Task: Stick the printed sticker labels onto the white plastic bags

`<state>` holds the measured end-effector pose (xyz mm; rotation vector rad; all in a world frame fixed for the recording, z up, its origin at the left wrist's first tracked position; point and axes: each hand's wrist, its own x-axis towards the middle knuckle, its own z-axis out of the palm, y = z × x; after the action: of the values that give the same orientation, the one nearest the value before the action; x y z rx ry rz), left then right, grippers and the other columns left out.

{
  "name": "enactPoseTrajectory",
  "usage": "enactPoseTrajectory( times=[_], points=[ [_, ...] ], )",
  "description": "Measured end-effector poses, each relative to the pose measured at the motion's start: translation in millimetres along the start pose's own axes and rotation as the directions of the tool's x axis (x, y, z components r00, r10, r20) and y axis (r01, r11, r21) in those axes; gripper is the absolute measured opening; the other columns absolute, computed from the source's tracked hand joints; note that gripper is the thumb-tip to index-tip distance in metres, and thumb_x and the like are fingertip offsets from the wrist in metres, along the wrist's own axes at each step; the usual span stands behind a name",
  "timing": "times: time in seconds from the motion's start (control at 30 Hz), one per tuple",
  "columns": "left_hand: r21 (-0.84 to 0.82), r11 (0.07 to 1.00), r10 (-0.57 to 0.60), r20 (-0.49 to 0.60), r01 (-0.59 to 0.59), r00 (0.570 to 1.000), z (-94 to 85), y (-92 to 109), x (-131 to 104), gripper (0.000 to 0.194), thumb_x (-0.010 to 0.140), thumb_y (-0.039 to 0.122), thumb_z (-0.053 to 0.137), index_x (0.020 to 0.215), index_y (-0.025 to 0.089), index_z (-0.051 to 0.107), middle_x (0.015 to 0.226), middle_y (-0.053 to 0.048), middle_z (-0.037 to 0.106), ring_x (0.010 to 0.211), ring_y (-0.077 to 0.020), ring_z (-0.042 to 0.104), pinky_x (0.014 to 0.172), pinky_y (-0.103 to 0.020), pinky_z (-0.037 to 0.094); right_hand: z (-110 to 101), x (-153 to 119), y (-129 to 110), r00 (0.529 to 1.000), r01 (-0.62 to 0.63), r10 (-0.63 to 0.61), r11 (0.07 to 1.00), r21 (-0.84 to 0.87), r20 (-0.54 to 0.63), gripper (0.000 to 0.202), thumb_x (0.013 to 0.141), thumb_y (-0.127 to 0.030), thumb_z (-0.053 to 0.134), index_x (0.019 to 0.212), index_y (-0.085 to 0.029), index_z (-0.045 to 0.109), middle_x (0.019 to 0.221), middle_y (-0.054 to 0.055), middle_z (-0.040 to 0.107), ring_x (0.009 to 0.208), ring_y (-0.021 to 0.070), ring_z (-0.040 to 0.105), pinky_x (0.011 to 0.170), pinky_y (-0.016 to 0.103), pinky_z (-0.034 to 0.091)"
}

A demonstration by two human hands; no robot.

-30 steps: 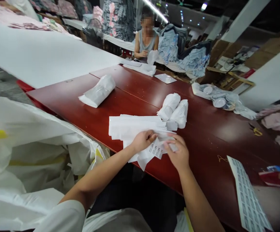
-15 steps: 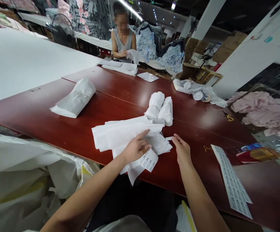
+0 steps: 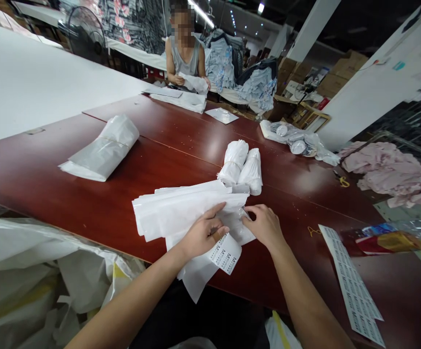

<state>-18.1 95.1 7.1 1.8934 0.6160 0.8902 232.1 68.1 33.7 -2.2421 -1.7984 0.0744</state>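
Note:
White plastic bags (image 3: 181, 206) lie fanned out in a pile near the front edge of the red-brown table. My left hand (image 3: 205, 232) rests on them, index finger stretched out, its thumb and curled fingers on a sheet of labels (image 3: 226, 253) printed with "M". At the right end of the pile, my right hand (image 3: 263, 224) has thumb and index finger at a bag's edge; whatever lies between those fingertips is too small to make out. Two rolled white bundles (image 3: 233, 162) stand just behind the pile.
A banded bag bundle (image 3: 103, 148) lies left on the table (image 3: 174, 160). At right are more label sheets (image 3: 353, 286), a bottle (image 3: 395, 237), yellow scissors (image 3: 343, 181) and pink cloth (image 3: 392, 169). Across the table sits a person (image 3: 186, 58) holding white material.
My right hand has moved left onto the bags' edge; the small label strip it held is no longer visible. The person opposite has lowered and spread the white material. The view has shifted slightly.

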Motion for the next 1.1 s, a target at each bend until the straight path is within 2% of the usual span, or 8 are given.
enactPoseTrajectory(
  times=[0.23,0.4,0.5,0.6,0.67,0.77,0.9,1.1],
  points=[
    [0.048,0.997,0.068,-0.034,-0.067,0.997,-2.8,-2,2,0.039,0.101,0.04,0.054,0.07,0.019,0.062,0.151,-0.011,0.053,0.129,-0.0291,0.06,0.102,-0.042,0.053,-9,23,-6,0.963,0.05,-0.046,0.999,-0.01,0.266,0.018,0.083,-0.036,0.067,0.095,-0.029,0.078,0.089,0.002,0.077,0.073,0.0209,0.069,0.066,0.03,0.045],
    [0.247,0.938,0.219,0.113,-0.241,0.969,14.0,2,-10,0.021,0.097,0.032,0.058,0.085,0.021,0.071,0.126,-0.01,0.071,0.115,-0.0272,0.068,0.1,-0.039,0.054,-15,25,-27,0.872,0.428,-0.364,0.891,-0.149,0.327,0.018,0.09,-0.027,0.06,0.094,-0.03,0.078,0.087,0.004,0.077,0.078,0.0242,0.068,0.068,0.032,0.042],
    [0.363,0.889,0.245,0.136,-0.278,0.96,32.9,-1,-20,0.02,0.092,0.034,0.064,0.082,0.019,0.074,0.125,-0.013,0.071,0.115,-0.0313,0.067,0.105,-0.042,0.051,-7,26,-67,0.741,0.644,-0.575,0.754,-0.128,0.347,0.017,0.094,-0.027,0.06,0.093,-0.025,0.077,0.09,0.007,0.075,0.082,0.0246,0.067,0.073,0.033,0.043],
    [0.41,0.869,0.236,0.154,-0.279,0.96,43.4,-6,-26,0.023,0.092,0.036,0.064,0.081,0.018,0.075,0.109,-0.016,0.075,0.106,-0.0337,0.07,0.1,-0.046,0.052,10,29,-124,0.495,0.852,-0.788,0.523,-0.026,0.365,0.016,0.095,-0.033,0.063,0.099,-0.022,0.074,0.102,0.009,0.071,0.092,0.0249,0.064,0.078,0.033,0.044],
    [0.388,0.876,0.238,0.172,-0.287,0.956,40.7,-5,-26,0.025,0.093,0.037,0.062,0.084,0.019,0.076,0.099,-0.014,0.076,0.099,-0.0327,0.071,0.094,-0.044,0.054,19,31,-161,0.399,0.9,-0.85,0.435,0.032,0.343,0.02,0.093,-0.04,0.066,0.097,-0.022,0.073,0.103,0.009,0.071,0.096,0.0247,0.062,0.081,0.034,0.044],
    [0.27,0.914,0.257,0.192,-0.303,0.947,23.0,2,-21,0.028,0.098,0.04,0.054,0.093,0.023,0.076,0.094,-0.008,0.078,0.096,-0.0284,0.071,0.092,-0.038,0.053,15,32,-189,0.574,0.778,-0.784,0.612,0.138,0.236,0.02,0.091,-0.042,0.068,0.089,-0.022,0.072,0.095,0.005,0.073,0.089,0.0218,0.064,0.077,0.032,0.045],
    [0.135,0.99,0.041,-0.025,-0.037,0.999,-5.0,8,-9,0.038,0.102,0.044,0.046,0.085,0.02,0.07,0.081,-0.005,0.073,0.072,-0.0202,0.066,0.067,-0.029,0.05,-22,19,-152,0.849,0.45,-0.522,0.795,0.406,0.081,0.026,0.097,-0.043,0.056,0.092,-0.024,0.073,0.089,0.001,0.074,0.079,0.0184,0.065,0.07,0.03,0.049],
    [0.031,0.996,-0.073,-0.21,0.081,0.975,-8.7,0,-6,0.05,0.102,0.055,0.045,0.07,0.019,0.056,0.064,0.001,0.058,0.06,-0.014,0.052,0.057,-0.026,0.039,-34,-35,-73,0.934,0.152,-0.289,0.854,0.498,0.21,0.046,0.081,-0.05,0.075,0.123,-0.032,0.07,0.107,0.004,0.074,0.095,0.025,0.069,0.076,0.035,0.056]
  ],
)
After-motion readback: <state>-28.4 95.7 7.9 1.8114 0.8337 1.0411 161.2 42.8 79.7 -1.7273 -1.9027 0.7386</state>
